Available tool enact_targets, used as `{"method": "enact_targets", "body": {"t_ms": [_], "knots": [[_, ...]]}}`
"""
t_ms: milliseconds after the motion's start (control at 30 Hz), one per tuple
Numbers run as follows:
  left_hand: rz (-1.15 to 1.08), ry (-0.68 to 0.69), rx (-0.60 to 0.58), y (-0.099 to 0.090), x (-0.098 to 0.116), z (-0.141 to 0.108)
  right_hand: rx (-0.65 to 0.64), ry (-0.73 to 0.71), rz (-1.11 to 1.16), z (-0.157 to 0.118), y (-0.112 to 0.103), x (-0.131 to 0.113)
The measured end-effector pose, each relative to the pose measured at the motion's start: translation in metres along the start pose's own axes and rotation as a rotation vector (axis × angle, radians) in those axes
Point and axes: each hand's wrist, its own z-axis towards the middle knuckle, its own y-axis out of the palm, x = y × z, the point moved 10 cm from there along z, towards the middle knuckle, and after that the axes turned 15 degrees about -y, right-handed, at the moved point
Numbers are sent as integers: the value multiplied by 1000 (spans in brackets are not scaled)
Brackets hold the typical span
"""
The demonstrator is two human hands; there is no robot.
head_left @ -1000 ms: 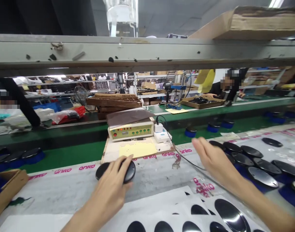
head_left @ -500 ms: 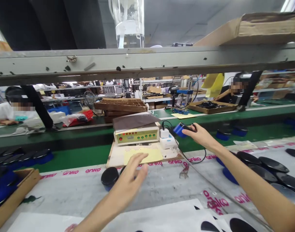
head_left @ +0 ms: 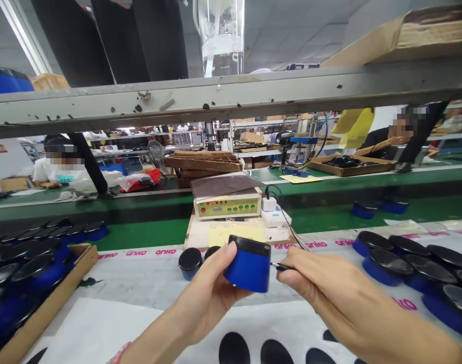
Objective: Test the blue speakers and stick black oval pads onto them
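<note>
The left hand (head_left: pixel 212 293) is closed around a blue unit with black top (head_left: pixel 249 270), its thumb at the upper edge and its other fingers below. This unit is in the air above the table, near the middle of the view, and is slightly tilted. The right hand (head_left: pixel 322 283) pinches a thin black plug (head_left: pixel 284 267) between thumb and fingers. The metal tip of the plug points to the right side of the unit; whether it is already inside, I cannot tell.

Just beyond the left hand, two round black-topped pieces (head_left: pixel 190 260) stand side by side, one partly hidden. Behind them, a control box (head_left: pixel 227 206) with small lights rests on a board, with a yellow paper (head_left: pixel 234 235) in front and a white adapter (head_left: pixel 269 204) beside it. A black cable (head_left: pixel 287 222) goes from the adapter toward the right hand.

Near the person lies a white sheet with black ovals (head_left: pixel 234 348). More blue units (head_left: pixel 388 265) stand at the right, and others fill a cardboard box (head_left: pixel 81 268) at the left. Across the green belt (head_left: pixel 322 217), two co-workers sit.
</note>
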Motion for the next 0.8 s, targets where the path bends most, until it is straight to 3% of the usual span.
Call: {"method": "enact_targets", "body": {"t_ms": [133,300,433,700,800], "knots": [[77,43,-10,6,-2,-9,84,-58,-150,0,-2,-11],[154,95,69,14,1,-17,-75,-12,16,-7,8,-8],[247,140,105,16,4,-17,-106,7,6,-12,8,-7],[897,396,269,15,16,-32,-105,13,-89,-20,10,-10],[1240,636,363,30,25,-46,-136,124,60,-25,24,4]]}}
